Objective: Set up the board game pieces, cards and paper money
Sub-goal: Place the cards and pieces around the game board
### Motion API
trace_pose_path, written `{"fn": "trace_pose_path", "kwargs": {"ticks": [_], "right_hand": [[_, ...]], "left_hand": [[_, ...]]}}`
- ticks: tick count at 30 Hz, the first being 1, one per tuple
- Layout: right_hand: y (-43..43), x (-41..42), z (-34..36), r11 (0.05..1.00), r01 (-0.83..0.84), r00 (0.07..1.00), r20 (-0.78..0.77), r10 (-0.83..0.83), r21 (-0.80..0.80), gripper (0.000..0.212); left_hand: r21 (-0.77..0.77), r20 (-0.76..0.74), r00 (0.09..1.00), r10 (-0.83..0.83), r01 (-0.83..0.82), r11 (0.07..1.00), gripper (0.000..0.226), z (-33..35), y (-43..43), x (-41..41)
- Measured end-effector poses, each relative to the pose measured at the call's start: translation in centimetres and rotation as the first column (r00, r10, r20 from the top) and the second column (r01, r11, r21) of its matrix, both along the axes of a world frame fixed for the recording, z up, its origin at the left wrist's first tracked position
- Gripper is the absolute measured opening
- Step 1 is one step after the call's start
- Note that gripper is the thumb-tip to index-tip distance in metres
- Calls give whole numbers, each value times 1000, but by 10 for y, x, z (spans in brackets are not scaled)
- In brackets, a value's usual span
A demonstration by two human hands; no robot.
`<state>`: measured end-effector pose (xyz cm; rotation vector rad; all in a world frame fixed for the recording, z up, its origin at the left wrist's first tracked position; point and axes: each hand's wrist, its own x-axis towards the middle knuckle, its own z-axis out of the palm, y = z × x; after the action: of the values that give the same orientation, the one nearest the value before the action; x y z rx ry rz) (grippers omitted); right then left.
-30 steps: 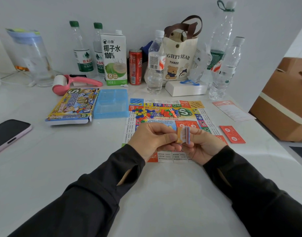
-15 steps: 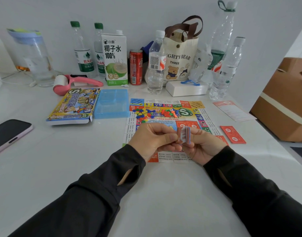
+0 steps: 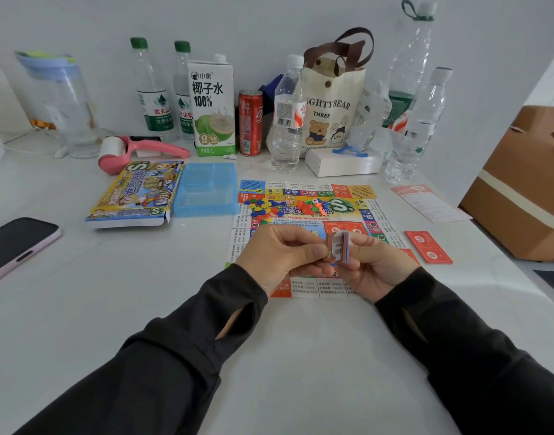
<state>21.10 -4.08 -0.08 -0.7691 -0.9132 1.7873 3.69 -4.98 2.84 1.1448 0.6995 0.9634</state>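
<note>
The colourful paper game board (image 3: 303,196) lies flat on the white table. Several small plastic pieces (image 3: 263,207) sit in a heap near its middle, with orange ones (image 3: 313,207) beside them. Above the board's near edge I hold a small stack of paper money (image 3: 338,248) upright on its edge. My right hand (image 3: 376,265) grips the stack from the right. My left hand (image 3: 282,255) pinches its front sheet with thumb and forefinger. A red card pile (image 3: 428,247) lies to the right of the board.
Left of the board are the empty blue tray (image 3: 206,189), the game box (image 3: 134,194) and a phone (image 3: 15,243). An instruction sheet (image 3: 427,202) and cardboard box (image 3: 526,183) are at right. Bottles, a carton, a can and a tote bag (image 3: 332,102) line the back.
The front of the money stack has shifted a little between my fingertips, from a yellowish sheet to a reddish-brown one. My hands stay in the same place.
</note>
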Motion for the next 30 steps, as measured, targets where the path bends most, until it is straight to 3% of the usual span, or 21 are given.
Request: {"fn": "trace_pose_path", "kwargs": {"ticks": [20, 24, 30], "right_hand": [[0, -1, -1, 989, -54, 997, 63, 46, 135, 34], [-1, -3, 0, 985, -91, 996, 39, 86, 147, 19], [-3, 0, 5, 994, 0, 999, 43, -5, 105, 24]], "left_hand": [[48, -40, 997, -58, 60, 997, 10, 2, -2, 0], [77, -77, 993, -89, 95, 993, 10, 0, -3, 1], [85, -78, 996, -38, 45, 995, 7, 0, -1, 1]]}}
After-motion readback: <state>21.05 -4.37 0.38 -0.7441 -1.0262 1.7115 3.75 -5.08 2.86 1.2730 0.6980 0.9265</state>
